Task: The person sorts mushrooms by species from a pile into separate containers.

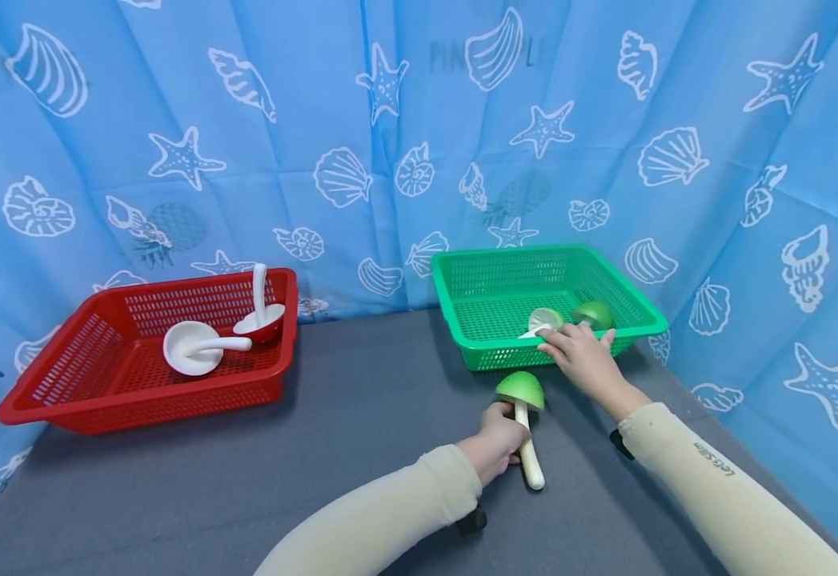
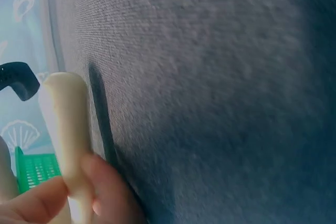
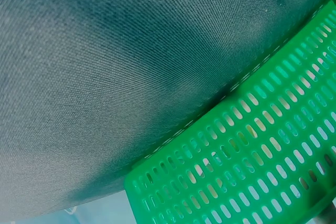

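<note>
My left hand point(image 1: 499, 438) grips a green ladle point(image 1: 520, 390) by its white handle, close to the bowl. The bowl's green rounded side faces up, and the handle points toward the front of the table. In the left wrist view, a thumb and finger pinch the pale handle point(image 2: 68, 119), whose shadow falls on the cloth. My right hand point(image 1: 586, 364) reaches over the front rim of the green basket point(image 1: 476, 346), fingers and thumb spread apart. Beside it inside lie a ladle with its white hollow showing point(image 1: 546, 318) and another green ladle point(image 1: 593, 314), its handle mostly hidden by the hand.
A red basket point(image 1: 166, 392) stands at the left, holding two red ladles with white insides, one lying flat point(image 1: 191, 352) and one with its handle upright point(image 1: 259, 300). Grey cloth point(image 1: 361, 416) covers the table. A blue patterned curtain point(image 1: 390, 136) hangs behind.
</note>
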Demonstrator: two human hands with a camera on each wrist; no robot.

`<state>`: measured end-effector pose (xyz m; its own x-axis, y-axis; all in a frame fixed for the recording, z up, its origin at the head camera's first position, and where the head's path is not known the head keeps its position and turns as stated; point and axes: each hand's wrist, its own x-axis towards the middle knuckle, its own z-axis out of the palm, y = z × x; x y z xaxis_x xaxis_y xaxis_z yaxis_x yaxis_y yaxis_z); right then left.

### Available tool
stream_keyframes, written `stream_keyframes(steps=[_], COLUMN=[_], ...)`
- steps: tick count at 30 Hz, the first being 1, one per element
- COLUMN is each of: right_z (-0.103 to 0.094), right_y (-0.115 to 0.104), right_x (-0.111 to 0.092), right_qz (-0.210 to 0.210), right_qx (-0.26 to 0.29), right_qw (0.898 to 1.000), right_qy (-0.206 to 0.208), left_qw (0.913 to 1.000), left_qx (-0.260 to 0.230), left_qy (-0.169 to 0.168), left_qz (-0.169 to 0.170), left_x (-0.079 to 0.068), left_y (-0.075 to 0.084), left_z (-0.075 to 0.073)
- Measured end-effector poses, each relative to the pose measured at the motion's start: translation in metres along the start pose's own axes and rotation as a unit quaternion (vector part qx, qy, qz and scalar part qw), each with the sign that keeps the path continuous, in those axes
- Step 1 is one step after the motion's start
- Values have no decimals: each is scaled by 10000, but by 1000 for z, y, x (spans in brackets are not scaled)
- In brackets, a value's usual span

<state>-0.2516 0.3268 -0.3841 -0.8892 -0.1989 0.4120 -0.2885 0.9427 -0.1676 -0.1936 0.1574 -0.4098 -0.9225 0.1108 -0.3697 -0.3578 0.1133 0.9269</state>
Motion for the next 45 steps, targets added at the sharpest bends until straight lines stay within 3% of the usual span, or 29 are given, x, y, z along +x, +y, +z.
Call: stream_keyframes(steps=[7,17,24,36,45], right_z=[-1,-4,-4,-3,-3], right_y=[-1,-4,-6,-3,-4], right_x=[-1,-1,0,0,1], right_qz=[30,2,-16,56,51], right_qx=[-68,35,31,-33,-28], right_qw=[10000,10000,10000,10000,10000], right_qy=[-43,-70,-14,-61,-73], left_qw=[9981,9962,9928,9879,9877], left_qx=[-289,-232,-323,-839,-1015], left_qy=[-521,-838,-1129,-1240,-1091], left_qz=[-140,16,223,413,472], left_x=[-5,-24,-34,-43,-29], left_y=[-1,1,14,43,60], left_z=[-9,-37,-58,-67,-69])
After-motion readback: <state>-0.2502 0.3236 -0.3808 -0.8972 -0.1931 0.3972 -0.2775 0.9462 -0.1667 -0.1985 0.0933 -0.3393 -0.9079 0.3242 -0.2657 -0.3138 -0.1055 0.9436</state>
